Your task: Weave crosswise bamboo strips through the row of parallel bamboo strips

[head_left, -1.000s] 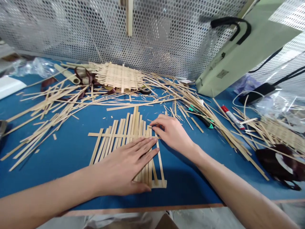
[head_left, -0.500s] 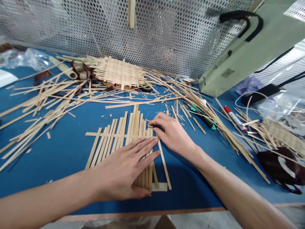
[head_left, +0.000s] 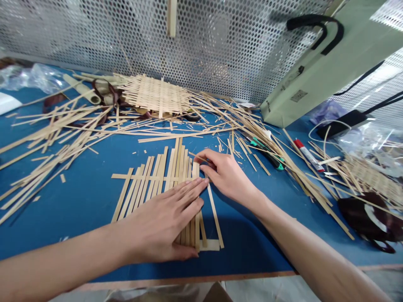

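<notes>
Bamboo strips (head_left: 176, 167) hidden under L hand (head_left: 160, 222), dark cloth (head_left: 368, 216) cut off at R edge

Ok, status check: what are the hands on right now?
Left hand flat on the bamboo strip weave; right hand at its edge, grip unclear. Loose strips beyond.

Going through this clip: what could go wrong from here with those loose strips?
The bamboo strips look only loosely interlaced under the left hand, which lies flat on them, so lifting it might let them slide apart. The right hand works close to an outer strip that angles away from the rest and could get knocked out of line. A green-handled cutter sits among loose scraps, so reaching there might risk a nick.
</notes>
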Demonstrator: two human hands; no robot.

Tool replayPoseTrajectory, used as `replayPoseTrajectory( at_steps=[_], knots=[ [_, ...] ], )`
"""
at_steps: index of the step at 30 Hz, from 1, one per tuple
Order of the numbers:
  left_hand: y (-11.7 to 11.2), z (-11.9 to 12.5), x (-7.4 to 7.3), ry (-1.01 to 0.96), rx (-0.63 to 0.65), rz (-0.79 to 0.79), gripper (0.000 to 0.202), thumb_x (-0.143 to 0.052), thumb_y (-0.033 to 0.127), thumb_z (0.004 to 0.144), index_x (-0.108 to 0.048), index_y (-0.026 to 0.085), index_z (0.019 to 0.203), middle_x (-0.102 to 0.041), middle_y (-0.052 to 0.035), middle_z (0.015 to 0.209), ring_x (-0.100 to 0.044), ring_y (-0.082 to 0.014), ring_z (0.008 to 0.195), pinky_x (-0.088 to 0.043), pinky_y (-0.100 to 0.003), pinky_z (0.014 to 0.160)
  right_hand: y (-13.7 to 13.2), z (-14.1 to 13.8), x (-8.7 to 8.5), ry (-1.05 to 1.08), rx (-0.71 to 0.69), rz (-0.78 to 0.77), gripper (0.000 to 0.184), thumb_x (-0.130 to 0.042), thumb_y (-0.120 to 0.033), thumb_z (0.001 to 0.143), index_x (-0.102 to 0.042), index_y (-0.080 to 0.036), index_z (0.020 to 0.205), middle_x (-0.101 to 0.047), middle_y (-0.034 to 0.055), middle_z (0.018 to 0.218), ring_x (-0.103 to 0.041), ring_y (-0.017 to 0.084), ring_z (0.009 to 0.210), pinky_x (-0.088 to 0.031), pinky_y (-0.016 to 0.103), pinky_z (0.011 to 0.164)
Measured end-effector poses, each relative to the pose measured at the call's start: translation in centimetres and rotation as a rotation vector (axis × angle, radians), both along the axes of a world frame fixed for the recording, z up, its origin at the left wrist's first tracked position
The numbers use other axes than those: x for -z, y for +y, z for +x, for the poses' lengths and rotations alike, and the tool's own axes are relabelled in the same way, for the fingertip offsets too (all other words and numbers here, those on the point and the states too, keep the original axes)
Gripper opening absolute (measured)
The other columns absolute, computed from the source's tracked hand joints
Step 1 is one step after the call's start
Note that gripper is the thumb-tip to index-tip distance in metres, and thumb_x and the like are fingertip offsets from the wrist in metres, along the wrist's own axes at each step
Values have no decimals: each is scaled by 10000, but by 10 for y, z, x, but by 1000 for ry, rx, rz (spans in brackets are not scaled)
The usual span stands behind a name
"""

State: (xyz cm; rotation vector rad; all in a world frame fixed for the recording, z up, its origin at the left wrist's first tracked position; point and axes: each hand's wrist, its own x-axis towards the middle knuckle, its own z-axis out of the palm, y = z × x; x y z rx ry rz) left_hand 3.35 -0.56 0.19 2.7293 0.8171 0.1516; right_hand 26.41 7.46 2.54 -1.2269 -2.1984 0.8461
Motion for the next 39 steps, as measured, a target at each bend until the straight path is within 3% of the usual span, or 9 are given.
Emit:
replayPoseTrajectory(
  at_steps=[10, 18, 22, 28, 32, 39],
  knots=[
    [1, 0, 2, 3, -1, -4, 869, -771, 788, 946, -670, 124, 1498, -127, -229, 1887, -275, -433, 1756, -376, -519, 1442, 0, 0, 6, 36, 25, -27, 234, -537, -185, 1027, -729, -293, 1105, -860, 37, 1142, -807, 272, 1077, -591, 396, 1005],
    [1, 0, 0, 21, -10, -5, 894, -802, 776, 929, -655, 120, 1518, -155, -245, 1881, -281, -438, 1754, -384, -526, 1436, -3, -1, 1, -15, 24, -44, 327, -474, -222, 1082, -680, -321, 1316, -850, 41, 1127, -818, 300, 1079, -590, 397, 1009],
    [1, 1, 1, 31, -7, 8, 900, -799, 788, 923, -654, 127, 1517, -144, -246, 1883, -295, -452, 1747, -405, -544, 1425, -4, -1, -1, -33, 21, -47, 318, -456, -250, 1107, -684, -339, 1309, -854, 40, 1128, -816, 278, 1044, -585, 379, 1001],
    [-1, 0, 0, 36, -7, 16, 888, -788, 776, 941, -639, 116, 1517, -133, -253, 1888, -294, -465, 1745, -389, -554, 1429, -3, -1, 2, 40, -5, -27, 283, -499, -228, 1096, -695, -278, 1294, -851, 47, 1158, -806, 253, 1017, -590, 353, 973],
    [0, 1, -1, 49, -12, -16, 881, -801, 770, 934, -644, 126, 1515, -158, -251, 1887, -300, -460, 1746, -384, -550, 1430, -4, -1, 0, -6, -27, -38, 301, -468, -217, 1105, -660, -310, 1316, -836, 39, 1129, -797, 255, 1011, -589, 344, 926],
    [-1, 0, 1, 46, -16, -26, 890, -818, 764, 916, -634, 136, 1519, -150, -252, 1887, -289, -462, 1751, -388, -564, 1426, -5, -2, -3, -74, -28, -53, 328, -436, -250, 1122, -633, -365, 1357, -832, 31, 1146, -802, 279, 1059, -603, 375, 973]
  ],
)
